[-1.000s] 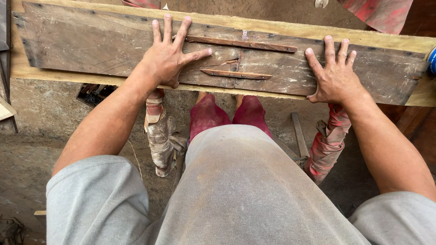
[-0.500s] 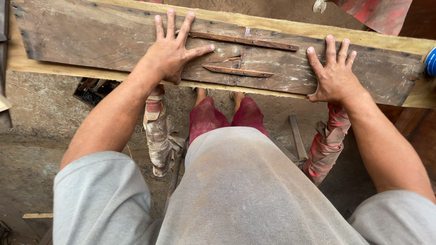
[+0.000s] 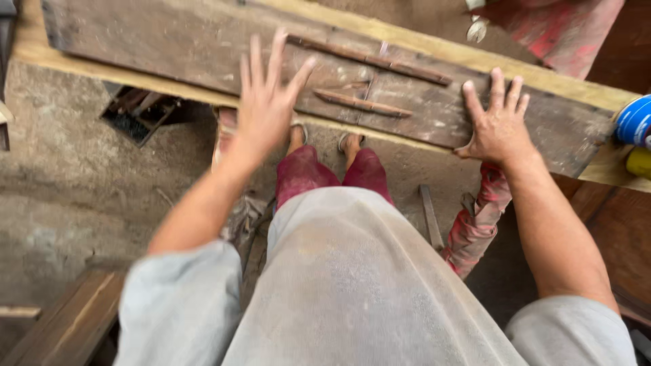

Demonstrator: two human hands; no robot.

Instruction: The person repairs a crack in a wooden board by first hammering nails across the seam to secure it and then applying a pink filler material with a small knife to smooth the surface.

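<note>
**Both palms spread on a weathered plank**

A person stands over a dark, weathered plank (image 3: 203,44) that lies on a paler wooden beam (image 3: 81,64) running from upper left to right across the frame. The left hand (image 3: 266,102), blurred, is open with fingers fanned apart over the near edge of the plank; whether its palm is pressed down or just above the wood cannot be told. The right hand (image 3: 498,125) lies flat on the plank farther right, fingers spread, gripping nothing. Between the two hands two thin reddish wooden strips (image 3: 363,103) rest on the plank, one longer and farther from the person, one shorter and nearer. A blue can (image 3: 636,118) sits at the right end of the beam, with something yellow just below it. Beneath the beam show a grey tunic, red trousers and sandalled feet (image 3: 349,144) on a dusty concrete floor (image 3: 74,196). A red-and-white painted leg (image 3: 478,224) slants under the right forearm.
</note>
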